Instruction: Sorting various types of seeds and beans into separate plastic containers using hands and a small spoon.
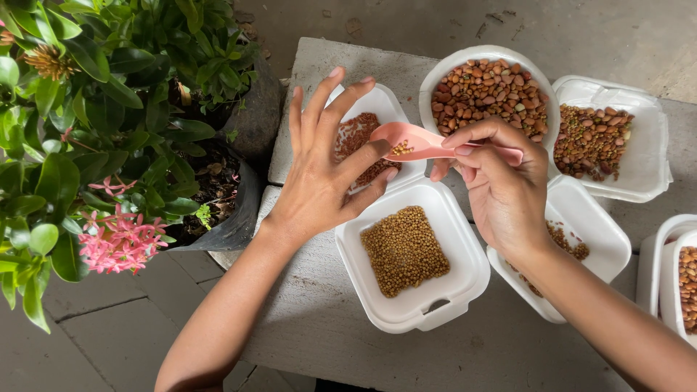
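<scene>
- A pink spoon (425,143) is pinched by its handle in the right hand (501,189), fingers curled shut round it, bowl pointed left.
- A few small yellowish seeds (400,149) are sat in the spoon bowl, right at the left thumb tip.
- The left hand (323,174) is spread wide open, nothing gripped; only the thumb is touched to the spoon's rim, other fingers fanned up and away.
- Just below both hands, a white foam tray (465,272) of the same yellowish seeds is found. Under the left fingers, a tray of reddish-brown grain (357,134) is partly hidden.
- Behind the right hand: a bowl of peanuts (485,88), and a tray of mixed beans (592,139) further right. Another tray (592,232) is half covered by the right wrist.
- Pretty sure the step is best done with the spoon kept level and low over a tray, so strays get caught.
- The thumb should be nudged gently, a seed or two at a time, not swept.
- Left of the left hand, a potted plant (109,109) with pink flowers is parked.
</scene>
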